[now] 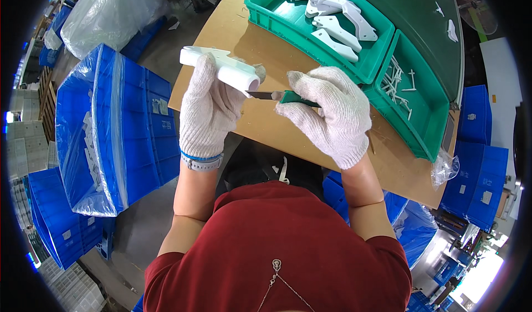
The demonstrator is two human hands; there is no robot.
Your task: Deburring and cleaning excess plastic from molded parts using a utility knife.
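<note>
My left hand [206, 104], in a white knitted glove, is closed around a white plastic part [221, 69] with a round hollow end. That open end faces right, toward my other hand. A utility knife [296, 97] with a green handle is gripped in my gloved right hand [332, 109]. Its blade points left and sits at the lower rim of the part's hollow end; whether it touches cannot be made out. Both hands are above the near edge of the brown tabletop [260, 132].
A green tray [266, 18] with several white curved parts [338, 26] stands at the back. Beside it, another green tray [413, 124] holds small white sprue-like pieces [394, 82]. A plastic-lined blue crate [133, 145] stands at left. A clear plastic bag [445, 168] hangs at the table's right edge.
</note>
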